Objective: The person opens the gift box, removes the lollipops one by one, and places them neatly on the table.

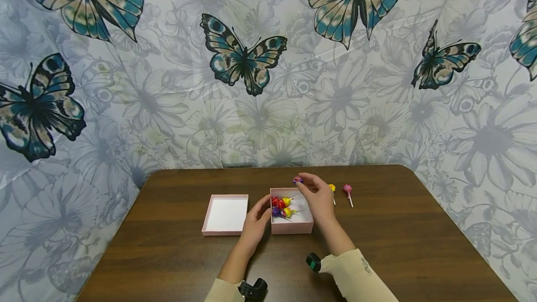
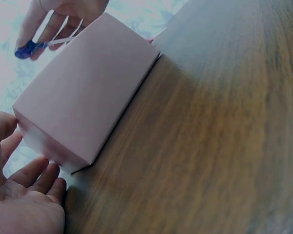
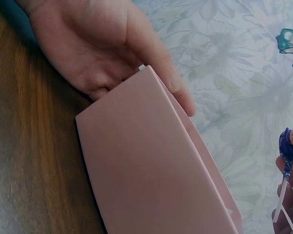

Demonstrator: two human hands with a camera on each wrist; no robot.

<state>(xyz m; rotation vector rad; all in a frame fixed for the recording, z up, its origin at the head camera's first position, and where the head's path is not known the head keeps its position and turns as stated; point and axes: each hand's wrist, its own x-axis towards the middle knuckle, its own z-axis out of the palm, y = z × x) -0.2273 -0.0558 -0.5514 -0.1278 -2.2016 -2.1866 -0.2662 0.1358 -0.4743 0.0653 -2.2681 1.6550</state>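
Note:
My right hand point(image 1: 320, 199) pinches a lollipop point(image 1: 298, 179) in a blue-purple wrapper above the back of a pink box point(image 1: 292, 228). Its white stick points back under the palm in the left wrist view. My left hand point(image 1: 254, 223) rests relaxed fingers against the box's left wall, with fingertips right at the rim. Inside the open box, several wrapped lollipops point(image 1: 281, 204), red, yellow and purple, lie toward the left side over a white bottom. Seen from the right wrist, the box wall point(image 3: 146, 161) hides part of the left hand's fingers.
Left of the box lies its shallow pink lid point(image 1: 225, 214), white inside facing up. To the right are a yellow lollipop point(image 1: 332, 188), partly behind my right hand, and a pink lollipop point(image 1: 347, 189). A butterfly-patterned cloth point(image 1: 260, 125) hangs behind the brown wooden table point(image 1: 168, 246).

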